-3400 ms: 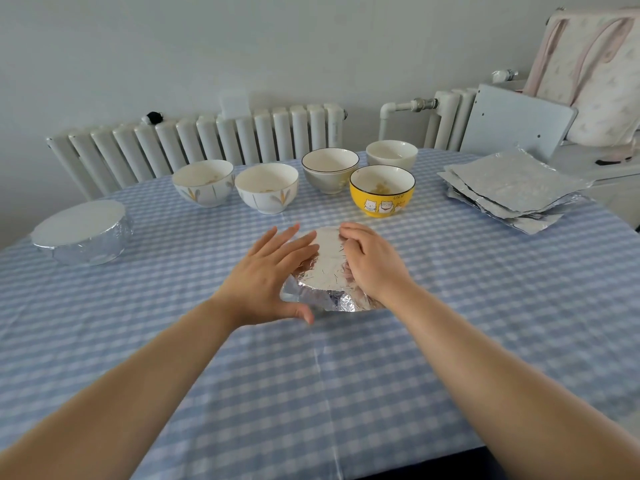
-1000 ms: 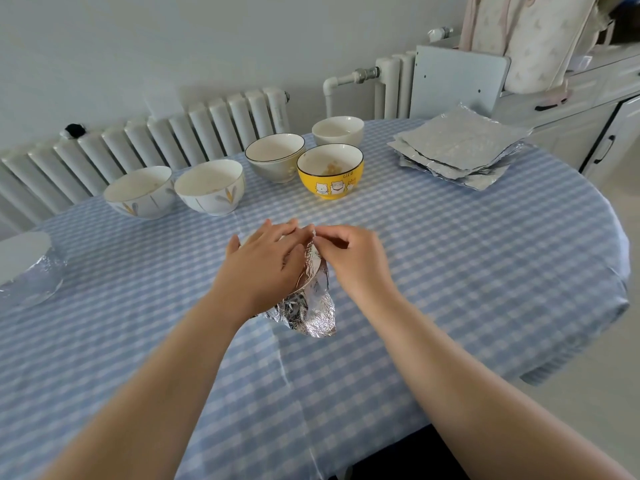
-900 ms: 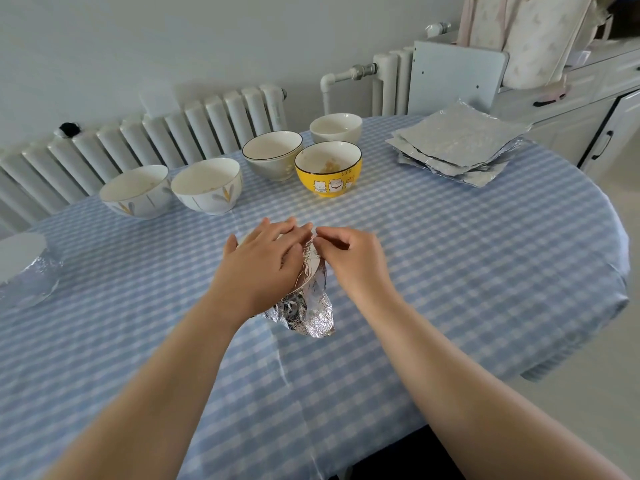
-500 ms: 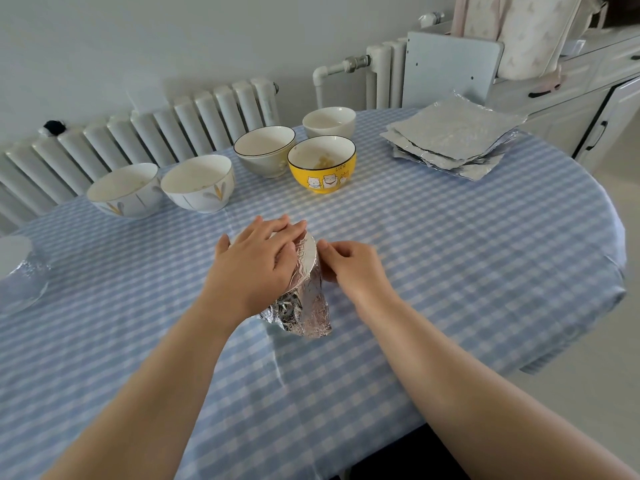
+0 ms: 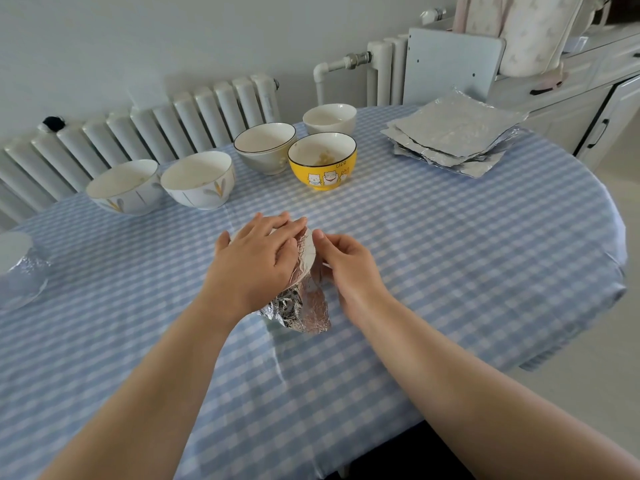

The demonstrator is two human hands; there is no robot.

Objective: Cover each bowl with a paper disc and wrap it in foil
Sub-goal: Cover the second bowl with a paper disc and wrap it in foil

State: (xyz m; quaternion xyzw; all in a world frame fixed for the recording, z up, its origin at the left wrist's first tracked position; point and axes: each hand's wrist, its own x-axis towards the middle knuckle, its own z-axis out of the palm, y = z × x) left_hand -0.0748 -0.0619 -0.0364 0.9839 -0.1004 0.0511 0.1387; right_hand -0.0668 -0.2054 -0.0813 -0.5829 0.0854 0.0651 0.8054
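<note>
Foil-wrapped bowl [image 5: 304, 299] at frame centre, tipped on edge, wedged between hands. Left hand [image 5: 256, 261] flat across covered top, fingers straight. Right hand [image 5: 346, 265] curled, pinching foil at rim. Count: five uncovered bowls in upper row, yellow bowl [image 5: 322, 161] among them; one finished wrapped bowl [image 5: 17, 268] at left edge; one foil stack [image 5: 453, 133] upper right. Versus half second ago: right thumb raised to rim.

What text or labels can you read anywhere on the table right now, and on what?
"LISO", or close to it: small dark letters on the yellow bowl, above its cartoon cats; too small to read for certain.
No other text shows: the other open bowls, the foil sheets and the checked tablecloth carry none.
</note>
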